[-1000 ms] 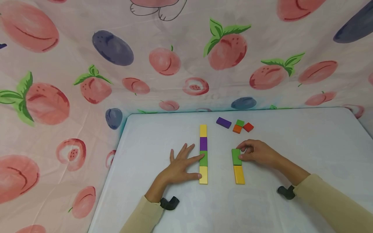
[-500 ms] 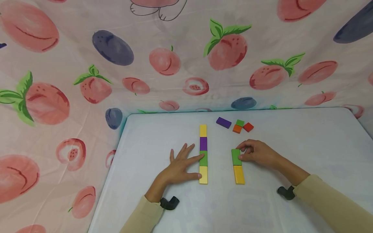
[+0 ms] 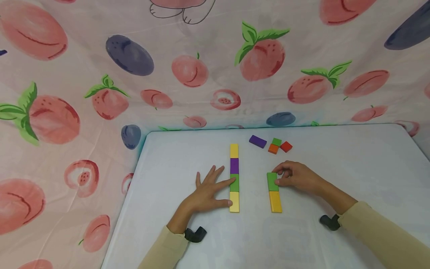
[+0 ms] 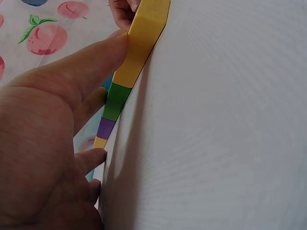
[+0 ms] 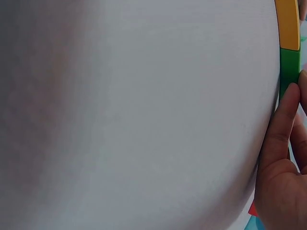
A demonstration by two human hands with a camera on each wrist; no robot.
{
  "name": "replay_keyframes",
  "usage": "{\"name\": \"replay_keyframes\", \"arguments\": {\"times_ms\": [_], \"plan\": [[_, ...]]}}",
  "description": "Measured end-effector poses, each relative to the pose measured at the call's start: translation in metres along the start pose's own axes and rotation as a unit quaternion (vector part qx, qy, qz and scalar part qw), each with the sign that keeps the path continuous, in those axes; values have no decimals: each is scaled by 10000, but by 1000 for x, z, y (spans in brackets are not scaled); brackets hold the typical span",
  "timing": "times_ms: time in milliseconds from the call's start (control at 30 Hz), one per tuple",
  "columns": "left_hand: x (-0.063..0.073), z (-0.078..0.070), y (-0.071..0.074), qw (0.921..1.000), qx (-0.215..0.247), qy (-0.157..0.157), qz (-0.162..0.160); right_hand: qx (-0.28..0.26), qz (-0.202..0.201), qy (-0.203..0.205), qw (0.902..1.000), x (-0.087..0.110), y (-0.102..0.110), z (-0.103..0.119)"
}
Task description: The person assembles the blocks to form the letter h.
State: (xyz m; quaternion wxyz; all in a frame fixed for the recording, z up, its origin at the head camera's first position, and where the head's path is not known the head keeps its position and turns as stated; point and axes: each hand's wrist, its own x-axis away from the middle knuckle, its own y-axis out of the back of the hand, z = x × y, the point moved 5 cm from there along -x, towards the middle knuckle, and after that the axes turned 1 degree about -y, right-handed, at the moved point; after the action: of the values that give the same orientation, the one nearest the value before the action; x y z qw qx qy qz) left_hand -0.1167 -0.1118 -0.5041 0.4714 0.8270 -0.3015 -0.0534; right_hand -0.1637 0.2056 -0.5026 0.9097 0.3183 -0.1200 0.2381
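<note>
In the head view, my left hand (image 3: 204, 194) lies with fingers spread beside a straight row of blocks. Its index fingertip rests on a green block (image 3: 236, 186) and its thumb on the pale yellow block (image 3: 234, 206) at the near end. A purple block (image 3: 234, 166) and another yellow block (image 3: 234, 151) continue the row away from me. To the right, my right hand (image 3: 300, 177) holds a second green block (image 3: 272, 179) between thumb at its right side and index finger at its far end. A darker yellow block (image 3: 276, 202) meets its near end.
Near the back edge of the white table (image 3: 168, 149) lie a purple block (image 3: 258, 141), a small green block (image 3: 277, 142), an orange block (image 3: 273, 149) and a red block (image 3: 286, 147). A fruit-patterned cloth (image 3: 201, 45) hangs behind and at the left.
</note>
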Motion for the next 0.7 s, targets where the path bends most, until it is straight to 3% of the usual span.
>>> {"name": "replay_keyframes", "arguments": {"times_ms": [200, 433, 700], "plan": [[0, 0, 0, 10000, -15, -1, -9, 138, -2, 39, 9999, 1, -1, 1], [0, 0, 0, 10000, 6, -28, -27, 687, 43, 455, 9966, 2, -4, 9], [0, 1, 0, 10000, 53, -4, 8, 992, -20, 477, 9939, 1, -6, 7]]}}
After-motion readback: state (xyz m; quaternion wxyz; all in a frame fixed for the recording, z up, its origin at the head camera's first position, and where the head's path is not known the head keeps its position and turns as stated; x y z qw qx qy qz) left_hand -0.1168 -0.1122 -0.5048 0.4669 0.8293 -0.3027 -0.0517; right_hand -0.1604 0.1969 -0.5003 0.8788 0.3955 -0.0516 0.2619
